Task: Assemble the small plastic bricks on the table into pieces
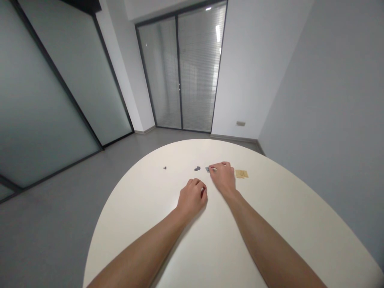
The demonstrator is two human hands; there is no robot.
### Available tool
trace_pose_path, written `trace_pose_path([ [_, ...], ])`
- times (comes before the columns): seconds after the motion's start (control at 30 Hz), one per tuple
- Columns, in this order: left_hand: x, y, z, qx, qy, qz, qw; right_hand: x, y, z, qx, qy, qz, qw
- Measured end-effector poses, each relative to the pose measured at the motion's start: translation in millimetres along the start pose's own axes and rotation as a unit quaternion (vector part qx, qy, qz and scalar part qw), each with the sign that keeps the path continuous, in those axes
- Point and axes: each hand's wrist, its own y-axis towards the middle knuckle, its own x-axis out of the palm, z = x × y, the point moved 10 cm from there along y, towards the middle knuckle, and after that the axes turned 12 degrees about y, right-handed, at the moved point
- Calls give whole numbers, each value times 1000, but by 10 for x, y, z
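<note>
Out on the white table, the right hand is right at the small grey piece, left of the yellow papers; can't tell if its grip pinches! Nearer, the left hand curls, grip unclear.

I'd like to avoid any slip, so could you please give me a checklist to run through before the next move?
1. Right hand at the grey piece: ok, fingertips are at it.
2. Firm pinch on that piece: cannot tell, too small to see.
3. Left hand clear of the dark pieces: ok, curled on the near side of them.
4. All dark bits gathered together: not ok, a dark bit lies apart, farther left.
5. Yellow pieces well inside the table edge: ok.
6. Markings on them readable: cannot tell.
</note>
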Motion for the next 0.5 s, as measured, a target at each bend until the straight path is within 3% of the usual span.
trace_pose_path([
  [0.33,9,9,-21,-13,-1,-9,1000,-84,-37,-47,-25,32,21,999],
  [0.5,-61,20,-114,-33,13,28,999,-151,-97,-159,-41,16,-1,999],
])
